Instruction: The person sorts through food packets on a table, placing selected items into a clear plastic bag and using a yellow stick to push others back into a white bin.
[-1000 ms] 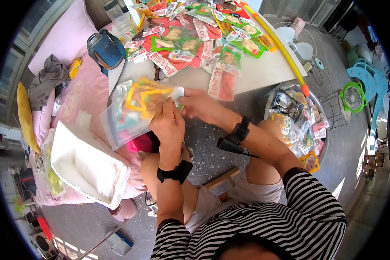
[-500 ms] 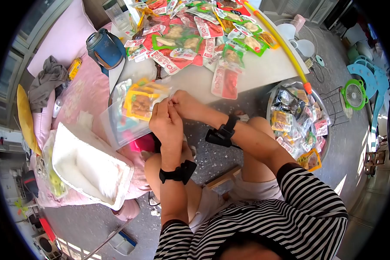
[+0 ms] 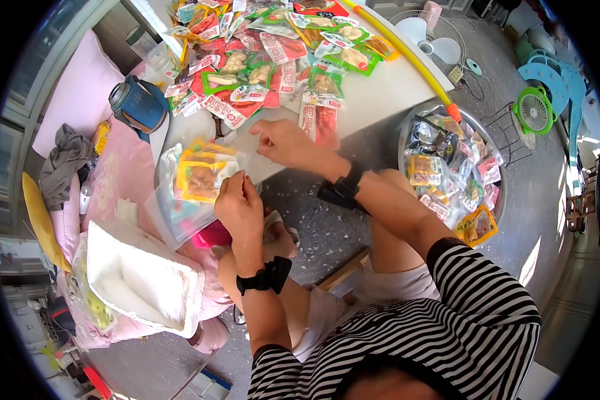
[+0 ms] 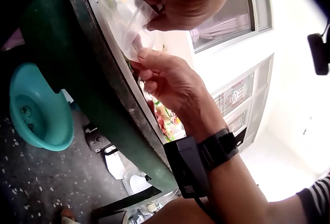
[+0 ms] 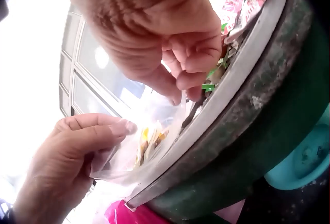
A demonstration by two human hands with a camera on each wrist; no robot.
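Observation:
A clear plastic bag [image 3: 169,223] lies at the near left corner of the table, with yellow-edged food packets [image 3: 200,181] showing inside. At the bag's open-looking edge my left hand [image 3: 239,208] pinches the film between thumb and fingers. Farther up that same edge, my right hand [image 3: 288,144] has its thumb and index fingertips together on the bag's corner, as the left wrist view also shows. In the right wrist view the bag's film [image 5: 116,170] stretches between both hands.
A heap of red, green and yellow food packets [image 3: 273,63] covers the table [image 3: 380,100]. A yellow tube [image 3: 407,50] lies along its right edge. On the floor a metal basin [image 3: 500,173] holds more packets. A white foam box [image 3: 140,267] and blue flask [image 3: 140,107] stand left.
The right hand has moved away from the left hand, up along the bag's edge, while the left keeps its pinch. The head view has shifted a little.

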